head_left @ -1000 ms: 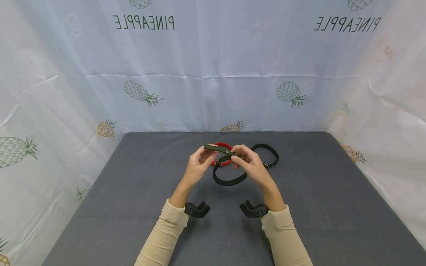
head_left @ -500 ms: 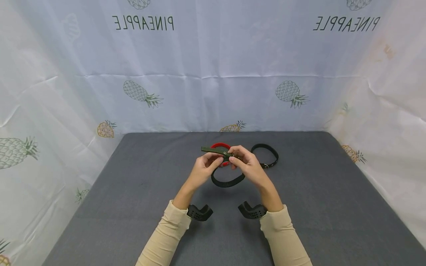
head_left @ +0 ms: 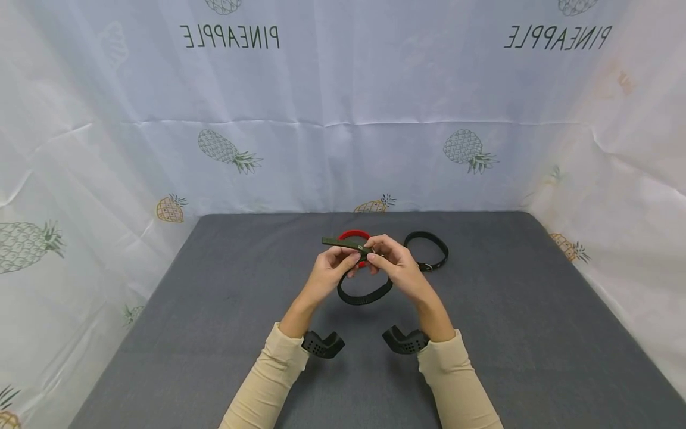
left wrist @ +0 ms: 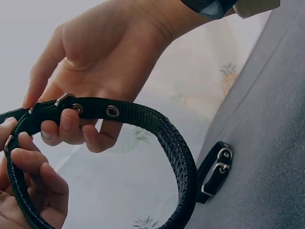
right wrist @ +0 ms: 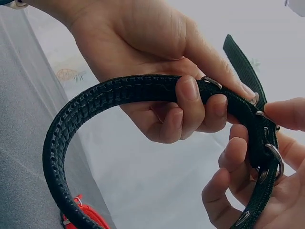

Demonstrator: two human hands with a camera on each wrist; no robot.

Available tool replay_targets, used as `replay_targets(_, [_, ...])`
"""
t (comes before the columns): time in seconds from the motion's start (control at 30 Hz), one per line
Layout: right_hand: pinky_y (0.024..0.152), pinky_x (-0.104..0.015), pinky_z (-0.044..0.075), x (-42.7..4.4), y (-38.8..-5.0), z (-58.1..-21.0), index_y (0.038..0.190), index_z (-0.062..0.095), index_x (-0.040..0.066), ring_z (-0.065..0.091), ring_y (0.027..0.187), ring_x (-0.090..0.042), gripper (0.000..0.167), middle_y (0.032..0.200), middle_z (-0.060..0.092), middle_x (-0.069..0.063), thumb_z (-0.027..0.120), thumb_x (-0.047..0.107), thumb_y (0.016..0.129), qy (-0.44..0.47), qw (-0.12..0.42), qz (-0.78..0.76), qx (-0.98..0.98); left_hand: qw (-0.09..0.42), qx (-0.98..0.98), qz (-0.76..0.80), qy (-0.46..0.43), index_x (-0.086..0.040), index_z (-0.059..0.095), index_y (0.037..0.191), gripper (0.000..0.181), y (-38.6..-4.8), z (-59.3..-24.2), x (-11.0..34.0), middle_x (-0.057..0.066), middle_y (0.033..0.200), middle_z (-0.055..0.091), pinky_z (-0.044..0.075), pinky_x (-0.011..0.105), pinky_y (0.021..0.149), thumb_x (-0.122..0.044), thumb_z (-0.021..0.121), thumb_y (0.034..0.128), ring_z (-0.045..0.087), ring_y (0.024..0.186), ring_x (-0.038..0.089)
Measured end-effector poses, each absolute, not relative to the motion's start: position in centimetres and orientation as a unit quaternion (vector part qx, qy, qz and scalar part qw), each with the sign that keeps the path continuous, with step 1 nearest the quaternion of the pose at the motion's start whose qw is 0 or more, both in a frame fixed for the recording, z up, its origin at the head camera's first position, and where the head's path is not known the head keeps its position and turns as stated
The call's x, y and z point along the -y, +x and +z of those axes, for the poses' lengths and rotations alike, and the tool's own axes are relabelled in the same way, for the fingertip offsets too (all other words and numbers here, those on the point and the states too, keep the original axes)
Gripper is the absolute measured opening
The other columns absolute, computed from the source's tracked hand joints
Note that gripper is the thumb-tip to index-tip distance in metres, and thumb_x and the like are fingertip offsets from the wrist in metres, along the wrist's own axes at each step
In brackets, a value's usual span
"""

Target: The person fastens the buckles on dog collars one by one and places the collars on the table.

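Note:
A dark green, nearly black collar [head_left: 364, 299] hangs as a loop between both hands above the table. My left hand [head_left: 326, 275] pinches the strap beside the buckle, and its thumb nearly meets the other thumb. My right hand [head_left: 399, 266] grips the buckle end with thumb and curled fingers. The strap's free tip [right wrist: 240, 59] sticks out past the metal buckle [right wrist: 259, 112]. Round metal eyelets [left wrist: 112, 111] show along the strap in the left wrist view. A metal D-ring [right wrist: 275, 160] sits near the left hand's fingers. Fingers partly cover the buckle.
Behind the hands a red collar [head_left: 354, 233] lies on the grey table [head_left: 257, 286], partly hidden. A black buckled collar [head_left: 442, 244] lies to the right of it. A white curtain [head_left: 343, 89] with pineapple prints stands behind and at both sides.
My left hand has let the strap's tip go and moved right, to the strap beside the buckle. The collar's loop has shifted slightly left and down. My right hand has barely moved.

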State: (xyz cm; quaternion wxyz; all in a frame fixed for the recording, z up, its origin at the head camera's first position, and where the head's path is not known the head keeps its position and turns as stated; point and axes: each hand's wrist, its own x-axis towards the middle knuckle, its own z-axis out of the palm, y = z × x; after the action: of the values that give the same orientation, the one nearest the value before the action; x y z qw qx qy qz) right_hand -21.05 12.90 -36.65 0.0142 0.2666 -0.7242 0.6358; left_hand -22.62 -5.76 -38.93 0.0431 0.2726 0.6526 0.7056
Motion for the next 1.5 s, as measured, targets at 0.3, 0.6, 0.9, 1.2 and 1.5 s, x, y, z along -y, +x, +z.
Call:
replay_targets(0.3, [0.070, -0.027, 0.048, -12.75, -20.97, -36.72, 0.114, 0.050, -0.007, 0.053, 0.068, -0.011, 0.026, 0.084, 0.058, 0.005, 0.055, 0.013, 0.098, 0.280, 0.004, 0.648, 0.708, 0.031, -0.644, 0.707, 0.291, 0.003, 0.060, 0.096, 0.024, -22.65, -38.96, 5.75, -0.007, 0.067, 0.050, 0.039, 0.023, 0.062, -0.020, 0.058, 0.0972, 0.044, 0.060, 0.007])
replay_targets(0.6, [0.069, -0.027, 0.046, -12.78, -20.91, -36.62, 0.116, 0.055, 0.000, 0.051, 0.068, -0.016, 0.024, 0.084, 0.058, -0.003, 0.056, 0.016, 0.098, 0.285, 0.000, 0.650, 0.705, 0.036, -0.627, 0.715, 0.307, -0.022, 0.064, 0.095, 0.010, -22.67, -38.94, 5.87, -0.010, 0.072, 0.053, 0.040, 0.020, 0.064, -0.031, 0.060, 0.0946, 0.045, 0.063, 0.005])
replay_targets(0.9, [0.069, -0.027, 0.045, -12.93, -20.85, -36.54, 0.113, 0.050, -0.006, 0.048, 0.068, -0.017, 0.023, 0.083, 0.054, 0.000, 0.052, 0.012, 0.099, 0.293, -0.016, 0.652, 0.699, 0.040, -0.639, 0.705, 0.304, 0.011, 0.059, 0.100, 0.038, -22.59, -38.81, 5.86, -0.010, 0.074, 0.054, 0.041, 0.020, 0.065, -0.027, 0.058, 0.0963, 0.045, 0.064, 0.005])
replay_targets(1.2, [0.065, -0.025, 0.043, -12.95, -20.93, -36.61, 0.114, 0.054, 0.011, 0.046, 0.065, -0.010, 0.015, 0.086, 0.057, 0.005, 0.054, 0.015, 0.099, 0.310, -0.034, 0.657, 0.687, 0.064, -0.629, 0.716, 0.297, -0.017, 0.062, 0.093, 0.018, -22.54, -38.90, 6.08, -0.013, 0.073, 0.055, 0.039, 0.021, 0.061, -0.035, 0.062, 0.0930, 0.044, 0.061, 0.003])
replay_targets(1.5, [0.062, -0.023, 0.042, -12.92, -20.87, -36.67, 0.111, 0.055, -0.002, 0.048, 0.066, -0.005, 0.022, 0.088, 0.062, 0.008, 0.056, 0.016, 0.098, 0.298, -0.032, 0.658, 0.691, 0.075, -0.636, 0.706, 0.303, -0.020, 0.062, 0.090, 0.007, -22.57, -38.74, 6.27, -0.010, 0.070, 0.052, 0.037, 0.021, 0.061, -0.020, 0.059, 0.0967, 0.041, 0.061, 0.005])
